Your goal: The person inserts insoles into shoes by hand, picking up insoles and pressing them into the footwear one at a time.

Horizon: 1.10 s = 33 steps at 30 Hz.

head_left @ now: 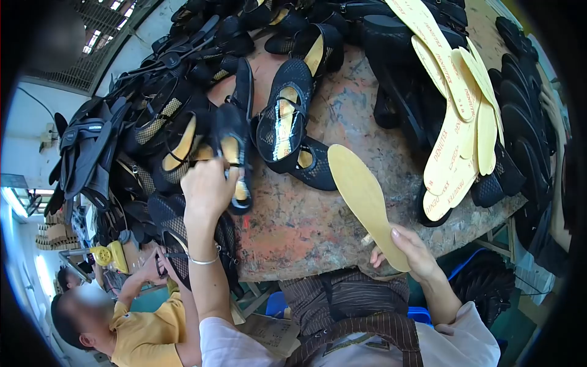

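My left hand [206,188] is closed at the strap of a black shoe [231,147] with a tan inside, near the left of the worktable. My right hand [411,249] grips the heel end of a tan insole [361,191], held tilted over the table's front edge. Just right of my left hand, a black mesh shoe [286,116] with shiny clear material inside lies on the table. Another black mesh shoe [318,165] is beside it, near the insole's toe end. Farther right, several tan insoles [458,122] with red print lie in a loose pile on black shoes.
Black shoes [177,92] are heaped along the left and back of the worn worktable [306,232]. Dark soles [526,134] stand in a row at the far right. A person in a yellow shirt [147,327] works at the lower left, with hands near the shoes.
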Motion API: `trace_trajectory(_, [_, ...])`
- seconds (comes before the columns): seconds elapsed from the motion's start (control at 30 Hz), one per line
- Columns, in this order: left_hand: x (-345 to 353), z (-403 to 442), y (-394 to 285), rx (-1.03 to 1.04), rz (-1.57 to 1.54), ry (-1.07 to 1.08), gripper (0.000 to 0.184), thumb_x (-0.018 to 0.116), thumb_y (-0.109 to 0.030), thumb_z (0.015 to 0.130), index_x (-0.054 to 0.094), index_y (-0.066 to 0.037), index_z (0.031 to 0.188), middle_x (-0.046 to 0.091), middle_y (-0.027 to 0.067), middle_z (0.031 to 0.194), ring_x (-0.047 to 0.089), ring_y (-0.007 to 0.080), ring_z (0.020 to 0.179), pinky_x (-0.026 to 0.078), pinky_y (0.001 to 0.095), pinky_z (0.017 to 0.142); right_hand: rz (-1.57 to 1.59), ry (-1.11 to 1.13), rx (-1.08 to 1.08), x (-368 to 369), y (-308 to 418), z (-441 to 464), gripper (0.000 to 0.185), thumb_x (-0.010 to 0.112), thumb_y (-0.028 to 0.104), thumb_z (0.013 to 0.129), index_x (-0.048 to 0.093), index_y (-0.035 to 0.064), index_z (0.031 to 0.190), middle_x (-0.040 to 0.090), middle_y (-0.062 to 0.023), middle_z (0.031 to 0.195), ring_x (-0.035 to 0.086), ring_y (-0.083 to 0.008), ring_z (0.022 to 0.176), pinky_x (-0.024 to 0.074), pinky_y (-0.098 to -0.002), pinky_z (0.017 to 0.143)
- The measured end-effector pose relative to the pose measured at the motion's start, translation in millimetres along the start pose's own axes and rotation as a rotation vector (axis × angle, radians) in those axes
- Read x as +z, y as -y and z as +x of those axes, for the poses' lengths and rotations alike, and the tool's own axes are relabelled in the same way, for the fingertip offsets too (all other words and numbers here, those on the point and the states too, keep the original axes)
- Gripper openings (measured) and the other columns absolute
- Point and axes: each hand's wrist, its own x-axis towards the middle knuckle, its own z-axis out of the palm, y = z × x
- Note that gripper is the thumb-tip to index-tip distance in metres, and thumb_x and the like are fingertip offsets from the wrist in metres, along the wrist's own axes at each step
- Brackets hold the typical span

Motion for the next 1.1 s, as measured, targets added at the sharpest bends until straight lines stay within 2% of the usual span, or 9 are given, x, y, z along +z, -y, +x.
trace_trajectory(0.13, [-16, 74, -29, 0.347, -0.247, -0.484, 0.023, 0.07, -0.029, 0.093, 0.073, -0.007, 0.101, 0.071, 0.0131, 0.099, 0.069, 0.0323, 0.099, 0.054, 0.0412, 0.082, 0.018, -0.044, -0.023, 0, -7, -1, 0.052, 0.041, 0.033, 0.111, 0.047, -0.0062, 0.145, 0.063, -0.0134, 0.118, 0.068, -0.0217, 0.092, 0.0593, -0.034, 0.079])
trace_trajectory(0.33, [-10, 178, -159, 0.363, -0.512, -0.246, 0.056, 0.076, -0.046, 0.084, 0.072, -0.004, 0.121, 0.071, 0.0223, 0.116, 0.067, 0.039, 0.111, 0.053, 0.0448, 0.096, 0.075, -0.082, -0.022, 11, -19, -6, 0.052, 0.043, 0.032, 0.111, 0.044, -0.005, 0.148, 0.063, -0.0145, 0.122, 0.069, -0.0236, 0.095, 0.0591, -0.0351, 0.08])
trace_trajectory(0.43, [-18, 214, -195, 0.044, -0.961, -0.226, 0.049, 0.076, -0.036, 0.082, 0.072, 0.001, 0.115, 0.07, 0.0266, 0.117, 0.067, 0.0422, 0.112, 0.054, 0.046, 0.094, 0.074, -0.114, 0.015, 20, -18, -13, 0.052, 0.042, 0.033, 0.11, 0.046, -0.0074, 0.143, 0.062, -0.0196, 0.123, 0.069, -0.027, 0.096, 0.0592, -0.0395, 0.083])
trace_trajectory(0.53, [-57, 239, -173, -0.109, -2.052, -0.014, 0.024, 0.062, -0.016, 0.099, 0.064, 0.005, 0.11, 0.072, 0.0139, 0.102, 0.072, 0.0242, 0.09, 0.059, 0.038, 0.082, 0.146, -0.062, 0.032, 17, -14, -26, 0.05, 0.042, 0.029, 0.111, 0.045, -0.0077, 0.145, 0.063, -0.0167, 0.121, 0.067, -0.0243, 0.099, 0.0557, -0.035, 0.086])
trace_trajectory(0.6, [-98, 204, -127, 0.247, -2.333, -0.102, 0.026, 0.059, -0.021, 0.103, 0.065, -0.001, 0.119, 0.072, 0.0102, 0.113, 0.069, 0.0249, 0.104, 0.054, 0.0421, 0.097, 0.15, -0.024, 0.025, 7, -16, -29, 0.05, 0.041, 0.029, 0.111, 0.046, -0.0093, 0.144, 0.064, -0.0188, 0.12, 0.067, -0.025, 0.101, 0.0552, -0.0355, 0.089])
trace_trajectory(0.67, [-120, 152, -67, 0.633, -2.223, -0.001, 0.031, 0.058, -0.021, 0.104, 0.063, 0.001, 0.125, 0.071, 0.0092, 0.119, 0.068, 0.025, 0.111, 0.051, 0.0432, 0.103, 0.182, 0.005, 0.018, -3, -22, -30, 0.05, 0.04, 0.029, 0.111, 0.046, -0.0102, 0.143, 0.064, -0.0202, 0.121, 0.067, -0.026, 0.103, 0.0552, -0.0365, 0.09])
trace_trajectory(0.87, [-96, -114, -71, 0.199, -1.154, -1.038, 0.024, 0.07, -0.015, 0.089, 0.069, 0.006, 0.1, 0.07, 0.008, 0.09, 0.065, 0.0106, 0.082, 0.048, 0.0237, 0.069, 0.094, -0.029, -0.242, 5, 2, -31, 0.065, 0.055, 0.045, 0.104, 0.048, -0.01, 0.138, 0.063, -0.0208, 0.124, 0.068, -0.0281, 0.102, 0.0571, -0.0383, 0.087])
trace_trajectory(0.97, [-41, -187, -87, 0.474, -0.686, -0.527, 0.028, 0.075, -0.003, 0.083, 0.063, 0.001, 0.108, 0.065, 0.0153, 0.068, 0.062, 0.0301, 0.054, 0.051, 0.0397, 0.055, 0.005, -0.071, -0.294, 2, 9, -38, 0.066, 0.057, 0.048, 0.102, 0.051, -0.0083, 0.135, 0.065, -0.0194, 0.12, 0.068, -0.0267, 0.099, 0.0579, -0.0387, 0.083])
trace_trajectory(1.1, [65, -206, -162, 0.057, -0.835, -0.089, 0.026, 0.07, -0.009, 0.091, 0.061, 0.0, 0.113, 0.065, 0.0183, 0.065, 0.066, 0.0366, 0.055, 0.05, 0.0448, 0.052, -0.127, -0.196, -0.296, 5, 12, -48, 0.059, 0.057, 0.043, 0.102, 0.054, -0.007, 0.132, 0.065, -0.016, 0.116, 0.067, -0.025, 0.1, 0.0562, -0.0367, 0.08])
